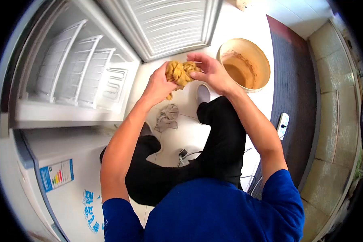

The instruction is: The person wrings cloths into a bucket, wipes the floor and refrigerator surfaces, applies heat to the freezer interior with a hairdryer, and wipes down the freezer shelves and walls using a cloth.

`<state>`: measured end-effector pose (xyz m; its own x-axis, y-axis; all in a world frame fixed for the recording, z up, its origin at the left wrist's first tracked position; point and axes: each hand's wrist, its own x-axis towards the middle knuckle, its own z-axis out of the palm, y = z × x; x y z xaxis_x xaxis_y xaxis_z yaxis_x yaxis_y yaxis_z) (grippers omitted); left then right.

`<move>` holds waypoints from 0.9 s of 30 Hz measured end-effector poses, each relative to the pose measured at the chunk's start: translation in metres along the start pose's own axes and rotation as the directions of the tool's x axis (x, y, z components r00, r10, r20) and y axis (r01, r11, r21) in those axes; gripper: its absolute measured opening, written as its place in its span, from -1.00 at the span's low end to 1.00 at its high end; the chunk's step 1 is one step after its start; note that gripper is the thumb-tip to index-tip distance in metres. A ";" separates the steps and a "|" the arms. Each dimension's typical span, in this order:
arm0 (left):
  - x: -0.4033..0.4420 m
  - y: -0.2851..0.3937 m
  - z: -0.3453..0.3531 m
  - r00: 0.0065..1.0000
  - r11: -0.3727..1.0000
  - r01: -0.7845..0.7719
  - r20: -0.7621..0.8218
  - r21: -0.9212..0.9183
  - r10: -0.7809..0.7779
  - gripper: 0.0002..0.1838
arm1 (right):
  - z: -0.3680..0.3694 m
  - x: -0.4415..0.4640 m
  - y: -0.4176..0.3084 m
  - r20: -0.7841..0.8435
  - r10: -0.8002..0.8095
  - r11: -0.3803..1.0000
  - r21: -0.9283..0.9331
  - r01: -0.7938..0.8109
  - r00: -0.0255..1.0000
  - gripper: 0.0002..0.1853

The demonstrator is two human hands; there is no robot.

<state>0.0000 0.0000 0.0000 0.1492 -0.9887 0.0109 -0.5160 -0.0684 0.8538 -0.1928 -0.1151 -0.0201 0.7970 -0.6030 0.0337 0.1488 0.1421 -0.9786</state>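
Note:
A crumpled yellow cloth (181, 73) hangs between my two hands, above the tiled floor, with a loose end dangling below. My left hand (160, 85) grips its left side, fingers wrapped round it. On the other side my right hand (211, 72) pinches the cloth between thumb and fingers. A grey cloth (167, 118) lies bunched on the floor below my hands. To the right of my right hand stands a round beige bucket (263, 64) with brownish liquid or residue inside.
An open freezer compartment (68, 113) with white wire shelves is on the left, its door (169, 24) swung out ahead. A power strip (283, 126) lies on a dark mat (296, 88) at right. A plug (183, 153) and cables lie near my legs.

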 end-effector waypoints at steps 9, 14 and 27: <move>-0.051 -0.066 -0.045 0.946 0.809 0.124 -0.177 -0.575 -0.270 -0.59 | 0.072 0.015 0.002 0.211 0.306 0.949 -0.141 -0.281 0.928 -0.02; -0.052 -0.075 -0.053 0.953 0.775 0.024 -0.220 -0.631 -0.208 -0.40 | 0.136 0.078 0.041 0.131 0.278 0.957 -0.129 -0.261 0.952 -0.25; -0.033 -0.069 -0.119 0.912 0.984 0.171 -0.370 -0.055 -0.179 -0.68 | 0.083 0.115 -0.014 -0.218 -0.039 0.960 -0.280 -0.025 0.975 -0.61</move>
<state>0.1310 0.0536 0.0023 0.5406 -0.8398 0.0498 -0.4360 -0.2291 0.8703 -0.0544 -0.1212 0.0139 0.6437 -0.7648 0.0264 -0.0410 -0.0689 -0.9968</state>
